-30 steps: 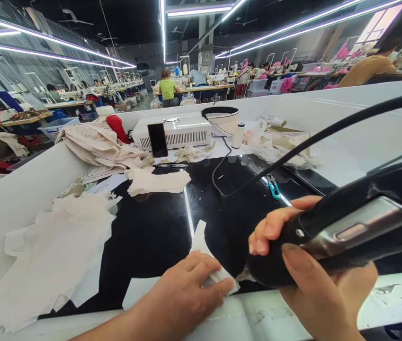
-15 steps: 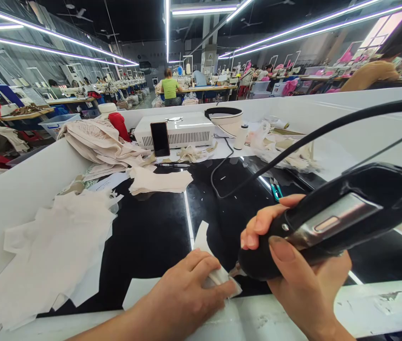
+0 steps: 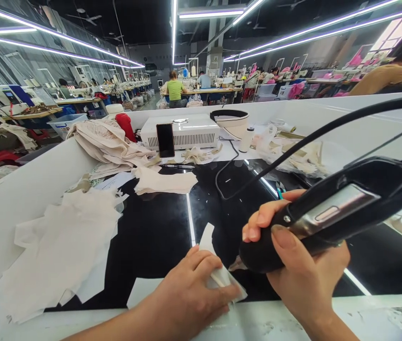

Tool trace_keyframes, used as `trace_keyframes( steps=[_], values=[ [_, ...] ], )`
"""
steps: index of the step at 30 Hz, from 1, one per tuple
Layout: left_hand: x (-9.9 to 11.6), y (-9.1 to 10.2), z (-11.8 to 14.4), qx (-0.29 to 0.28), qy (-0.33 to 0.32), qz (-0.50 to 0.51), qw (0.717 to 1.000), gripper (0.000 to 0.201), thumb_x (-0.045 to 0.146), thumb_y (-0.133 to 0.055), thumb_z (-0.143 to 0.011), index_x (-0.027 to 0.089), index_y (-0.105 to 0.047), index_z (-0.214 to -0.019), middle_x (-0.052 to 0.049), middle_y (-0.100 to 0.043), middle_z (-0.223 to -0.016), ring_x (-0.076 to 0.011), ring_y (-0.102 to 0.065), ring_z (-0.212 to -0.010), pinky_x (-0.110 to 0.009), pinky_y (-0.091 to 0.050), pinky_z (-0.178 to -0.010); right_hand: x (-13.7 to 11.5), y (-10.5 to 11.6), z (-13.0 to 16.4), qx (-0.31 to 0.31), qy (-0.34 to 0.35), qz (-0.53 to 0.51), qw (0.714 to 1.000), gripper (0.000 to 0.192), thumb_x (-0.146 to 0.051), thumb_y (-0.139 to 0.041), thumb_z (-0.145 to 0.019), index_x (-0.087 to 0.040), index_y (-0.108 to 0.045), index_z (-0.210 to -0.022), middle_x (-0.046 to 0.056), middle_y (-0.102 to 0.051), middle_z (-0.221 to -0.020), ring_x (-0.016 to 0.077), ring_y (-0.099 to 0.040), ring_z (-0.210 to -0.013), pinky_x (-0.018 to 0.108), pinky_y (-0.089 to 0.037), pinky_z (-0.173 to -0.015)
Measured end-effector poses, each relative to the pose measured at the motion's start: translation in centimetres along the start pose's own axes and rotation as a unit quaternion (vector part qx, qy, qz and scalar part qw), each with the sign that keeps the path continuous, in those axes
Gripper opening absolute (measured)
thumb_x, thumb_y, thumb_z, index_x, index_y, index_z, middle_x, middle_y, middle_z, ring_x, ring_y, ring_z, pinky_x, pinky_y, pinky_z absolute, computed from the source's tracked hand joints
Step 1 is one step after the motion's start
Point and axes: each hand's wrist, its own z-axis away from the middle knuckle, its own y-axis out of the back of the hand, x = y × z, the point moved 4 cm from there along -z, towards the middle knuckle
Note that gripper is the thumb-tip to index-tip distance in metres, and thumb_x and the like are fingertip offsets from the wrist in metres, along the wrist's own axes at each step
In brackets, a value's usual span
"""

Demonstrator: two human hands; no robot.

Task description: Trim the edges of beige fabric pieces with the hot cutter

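My left hand (image 3: 195, 289) is closed over a narrow, curved white piece (image 3: 208, 237), its fingers bent around the lower end near the table's front edge. Whether it is fabric or paper I cannot tell. My right hand (image 3: 293, 255) grips a bulky black corded power tool (image 3: 332, 215) with a silver plate on its side. Its small metal tip (image 3: 238, 264) points down-left, close beside the white piece; whether they touch is unclear. Under my left forearm, another white sheet (image 3: 144, 290) sticks out.
Pale cut pieces (image 3: 62, 241) are heaped on the left; another stack (image 3: 165, 181) lies mid-table. Behind stand a phone (image 3: 165, 140), a white vented box (image 3: 193, 131) and a visor (image 3: 231, 122). A black cable (image 3: 314, 135) arches across the right. Co-workers sit at sewing machines beyond the white wall.
The view has shifted slightly, so the scene sits a little further right. Both hands keep their grips, and the tool's tip stays beside the white piece.
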Motion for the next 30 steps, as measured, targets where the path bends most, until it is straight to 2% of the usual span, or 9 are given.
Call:
trace_keyframes(
  steps=[8,13,18,22,30],
  values=[
    [0.5,0.3,-0.1,0.0,-0.008,0.01,1.0,0.024,0.029,-0.074,-0.112,0.027,-0.072,-0.137,-0.01,-0.068,-0.122,-0.0258,-0.069,-0.118,-0.053,-0.063,-0.115,0.1,-0.5,0.6,-0.001,-0.014,0.002,1.0,0.035,-0.037,-0.093,-0.097,-0.031,-0.069,-0.121,-0.005,-0.074,-0.084,0.0162,-0.069,-0.061,0.029,-0.056,-0.052],
    [0.1,0.6,0.2,-0.032,0.009,0.011,0.999,0.036,0.038,-0.072,-0.114,0.019,-0.067,-0.144,-0.012,-0.071,-0.125,-0.0268,-0.07,-0.122,-0.051,-0.06,-0.12,0.3,-0.7,0.7,0.006,-0.018,-0.01,1.0,0.039,-0.04,-0.096,-0.094,-0.031,-0.069,-0.122,-0.004,-0.074,-0.085,0.0156,-0.07,-0.062,0.03,-0.063,-0.059],
    [-1.2,1.0,-0.4,-0.044,-0.028,-0.001,0.999,0.033,0.046,-0.059,-0.12,0.015,-0.07,-0.125,-0.011,-0.073,-0.126,-0.026,-0.071,-0.122,-0.048,-0.052,-0.129,0.4,-0.5,0.8,0.011,-0.023,-0.012,1.0,0.044,-0.044,-0.1,-0.089,-0.03,-0.071,-0.119,-0.003,-0.074,-0.083,0.0156,-0.069,-0.062,0.028,-0.063,-0.056],
    [-2.5,1.0,-1.0,-0.075,-0.073,0.005,0.994,0.037,0.047,-0.052,-0.122,0.015,-0.071,-0.13,-0.013,-0.074,-0.127,-0.0259,-0.073,-0.117,-0.041,-0.058,-0.119,0.3,-0.5,0.9,0.012,-0.017,-0.014,1.0,0.044,-0.044,-0.1,-0.09,-0.03,-0.071,-0.119,-0.003,-0.074,-0.082,0.0157,-0.069,-0.063,0.028,-0.064,-0.057],
    [-3.8,1.4,0.1,-0.093,-0.068,0.026,0.993,0.036,0.047,-0.054,-0.122,0.02,-0.071,-0.14,-0.014,-0.071,-0.134,-0.0267,-0.071,-0.118,-0.04,-0.063,-0.112,-0.2,-0.5,0.9,0.002,-0.001,-0.013,1.0,0.042,-0.04,-0.099,-0.092,-0.03,-0.07,-0.12,-0.003,-0.074,-0.081,0.0166,-0.069,-0.061,0.029,-0.065,-0.056]
  ],
)
